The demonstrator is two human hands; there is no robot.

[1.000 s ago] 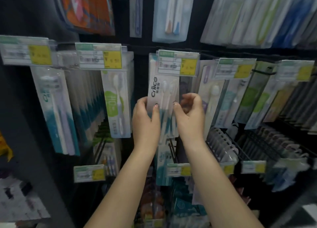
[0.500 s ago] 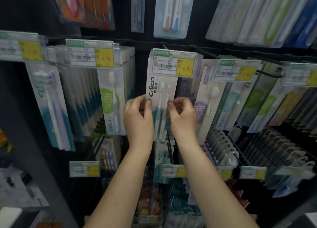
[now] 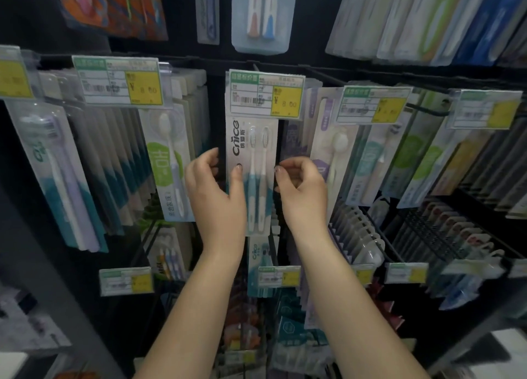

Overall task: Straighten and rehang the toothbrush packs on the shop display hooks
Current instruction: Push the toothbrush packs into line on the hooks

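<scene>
Left hand (image 3: 212,185) is pinching the Cnice toothbrush pack (image 3: 252,176) at its left edge. Right hand (image 3: 302,190) is gripping the pack's right edge, under the price tag (image 3: 266,93)

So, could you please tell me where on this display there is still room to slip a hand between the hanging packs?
The dark gap left of the Cnice pack, bordered by the green-label pack, is open; the left hand sits there. A narrower slot lies on its right, by the right hand. Elsewhere the hooks are crowded, especially the right-side rows.

Toothbrush packs (image 3: 252,176) on display hooks (image 3: 427,111)
</scene>
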